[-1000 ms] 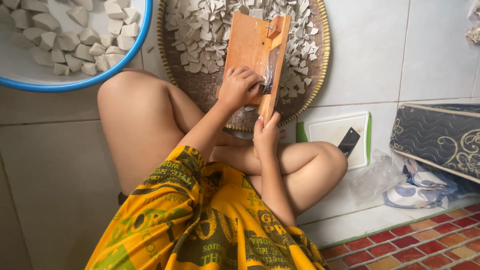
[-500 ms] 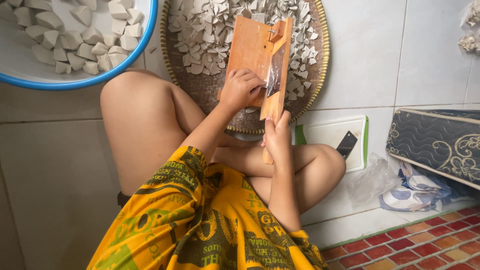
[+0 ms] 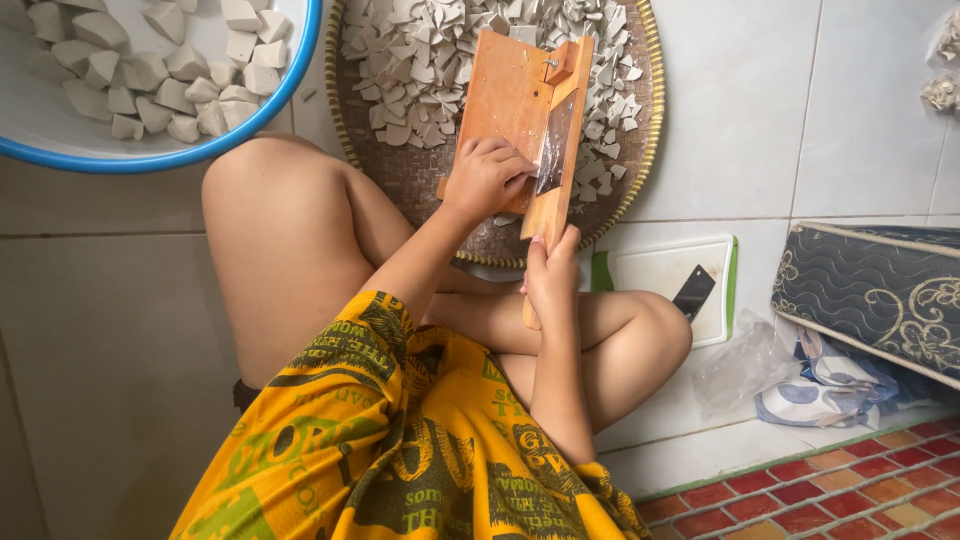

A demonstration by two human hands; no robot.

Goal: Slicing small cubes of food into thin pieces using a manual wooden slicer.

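Here, your wooden slicer board (image 3: pixel 520 110), orange-brown with a raised side rail and a glinting blade slot, leans tilted over the woven tray (image 3: pixel 640 150) of pale slices (image 3: pixel 420 60). Your left hand (image 3: pixel 487 178) presses curled fingers flat on its face, perhaps over a hidden piece; your right hand (image 3: pixel 550 280) wraps closed around its lower handle. A blue-rimmed basin (image 3: pixel 200 150) of pale chunks (image 3: pixel 150 70) sits just beside the tray.

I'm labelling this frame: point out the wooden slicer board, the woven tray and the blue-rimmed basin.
wooden slicer board (image 3: pixel 505 95), head view, bare upper face.
woven tray (image 3: pixel 420 180), head view, bare weave.
blue-rimmed basin (image 3: pixel 240 135), head view, rim.
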